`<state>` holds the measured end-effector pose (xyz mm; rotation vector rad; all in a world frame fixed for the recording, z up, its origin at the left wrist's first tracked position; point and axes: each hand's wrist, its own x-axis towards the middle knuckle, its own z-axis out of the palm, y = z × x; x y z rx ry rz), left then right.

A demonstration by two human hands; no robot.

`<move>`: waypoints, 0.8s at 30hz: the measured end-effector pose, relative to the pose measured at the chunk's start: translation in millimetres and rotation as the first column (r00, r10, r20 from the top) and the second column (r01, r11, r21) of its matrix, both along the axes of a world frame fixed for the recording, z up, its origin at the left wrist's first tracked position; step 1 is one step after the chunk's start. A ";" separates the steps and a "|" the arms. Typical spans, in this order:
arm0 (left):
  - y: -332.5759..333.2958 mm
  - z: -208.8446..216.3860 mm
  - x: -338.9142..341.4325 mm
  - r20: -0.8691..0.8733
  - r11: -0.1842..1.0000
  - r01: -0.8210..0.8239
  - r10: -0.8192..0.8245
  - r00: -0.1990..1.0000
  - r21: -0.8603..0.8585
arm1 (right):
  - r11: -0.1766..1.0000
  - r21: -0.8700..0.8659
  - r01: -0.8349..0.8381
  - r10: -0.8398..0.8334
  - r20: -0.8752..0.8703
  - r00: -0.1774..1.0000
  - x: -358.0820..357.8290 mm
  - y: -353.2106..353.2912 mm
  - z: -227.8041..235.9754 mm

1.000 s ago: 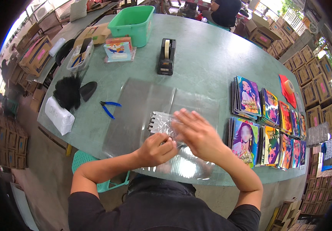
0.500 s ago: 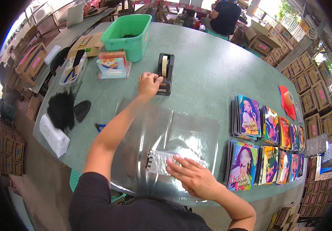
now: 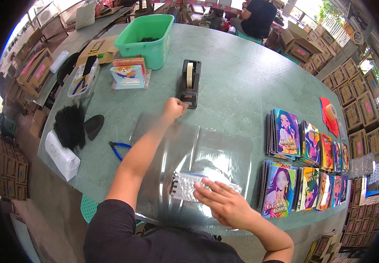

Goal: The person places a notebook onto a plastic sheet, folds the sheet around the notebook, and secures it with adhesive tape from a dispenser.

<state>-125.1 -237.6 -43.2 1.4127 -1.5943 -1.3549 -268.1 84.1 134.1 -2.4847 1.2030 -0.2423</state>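
My left hand is at the front end of a black tape dispenser, its fingers pinched on what looks like the end of the pale tape. Nearer to me, a transparent plastic sheet is spread over the table. A small spiral-bound notebook lies on its front part, its black coil toward the left; plastic seems to cover it. My right hand rests flat on the notebook's right part with fingers stretched out, hiding some of it.
Stacks of colourful spiral notebooks stand at the right, beside a tape roll on a red sheet. Blue-handled pliers, a black brush, a white packet and a green bin are at the left. A person sits beyond.
My left hand has drawn back slightly toward me from the dispenser's top to its front end, fingers now pinched. The pliers show more fully. My right hand stays on the notebook.
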 end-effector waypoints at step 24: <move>378.1 -7.4 107.2 -0.568 0.860 -0.139 0.437 0.697 0.490 | 0.864 -0.090 0.495 -0.274 0.741 0.613 -17.9 91.3 -52.7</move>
